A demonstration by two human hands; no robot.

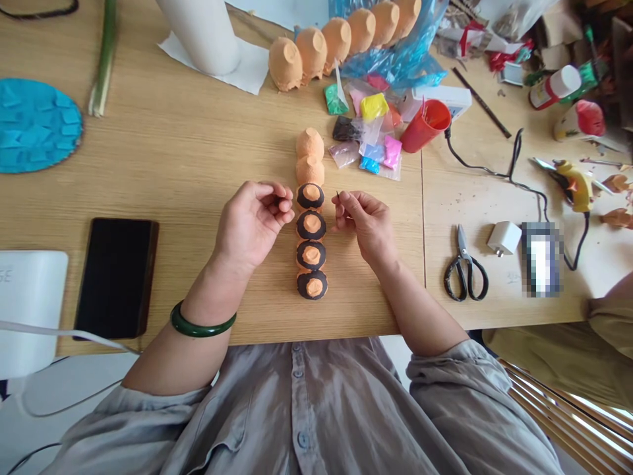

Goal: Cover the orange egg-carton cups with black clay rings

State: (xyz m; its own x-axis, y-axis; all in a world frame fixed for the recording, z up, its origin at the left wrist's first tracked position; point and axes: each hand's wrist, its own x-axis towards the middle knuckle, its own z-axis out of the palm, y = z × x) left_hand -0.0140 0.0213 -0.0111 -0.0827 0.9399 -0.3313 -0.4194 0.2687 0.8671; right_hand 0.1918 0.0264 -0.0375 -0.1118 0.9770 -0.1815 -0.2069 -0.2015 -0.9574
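A row of orange egg-carton cups runs toward me across the table. The nearer several cups carry black rings around their raised orange centres; the two farthest are plain orange. Just left of the row, my left hand hovers palm inward with its fingers curled toward the thumb; whether a tiny thing sits between the tips I cannot make out. On the other side, my right hand pinches a small thin black piece between thumb and forefinger.
Behind stand another row of orange cups, clay packets and a red cup. To the right lie scissors, a charger and a yellow glue gun with its cable. A black phone-like slab rests at left.
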